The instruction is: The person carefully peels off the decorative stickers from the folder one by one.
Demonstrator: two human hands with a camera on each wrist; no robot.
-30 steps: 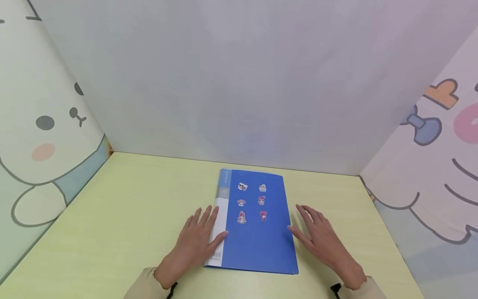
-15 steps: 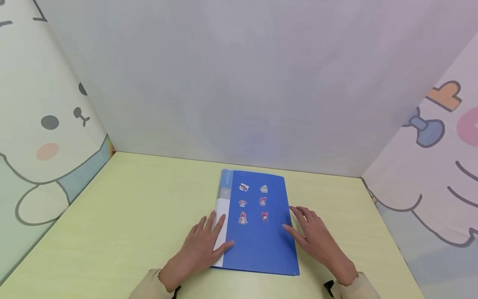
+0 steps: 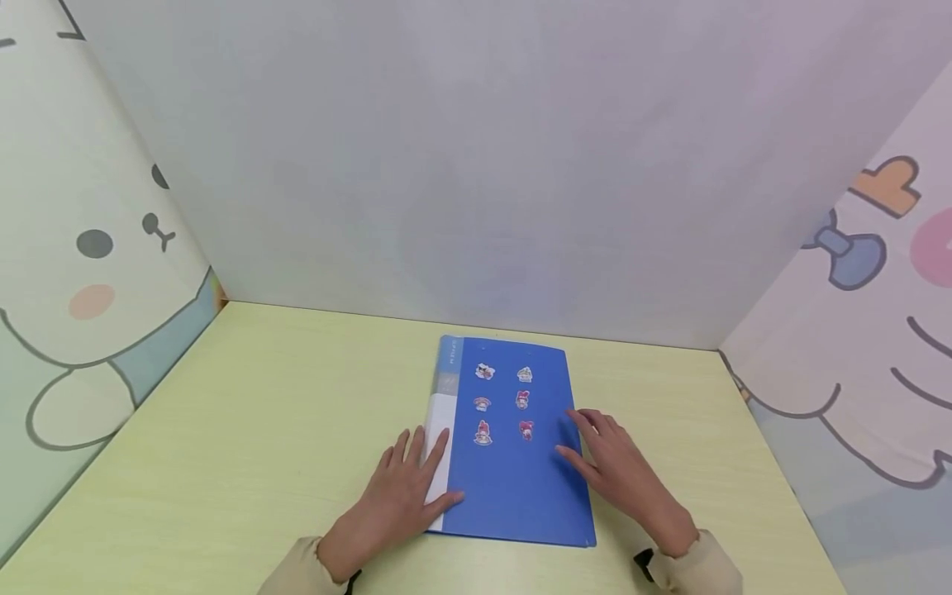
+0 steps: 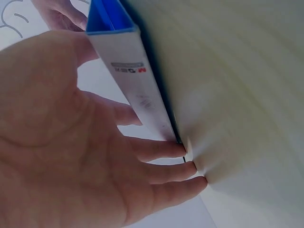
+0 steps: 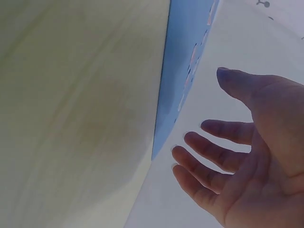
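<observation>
A blue file folder [image 3: 513, 496] lies closed on the table, with a white and light-blue spine strip along its left side and several small character stickers on its cover. My left hand [image 3: 394, 500] rests at its lower left edge, thumb reaching onto the blue cover. In the left wrist view the spine [image 4: 137, 83] stands thick beside the fingers, and some fingertips touch the table. My right hand [image 3: 621, 463] is at the folder's right edge with its fingers loosely bent. The right wrist view shows that hand [image 5: 247, 156] apart from the folder [image 5: 173, 71], holding nothing.
The pale yellow table [image 3: 320, 372] meets a plain whitish back panel [image 3: 476, 165]. Side panels printed with cartoon figures, one on the left [image 3: 82, 347] and one on the right [image 3: 833, 347], flank the table.
My right hand has moved left, its fingertips now over the folder's right edge. My left hand has shifted slightly right and toward me along the spine. The folder has hardly moved.
</observation>
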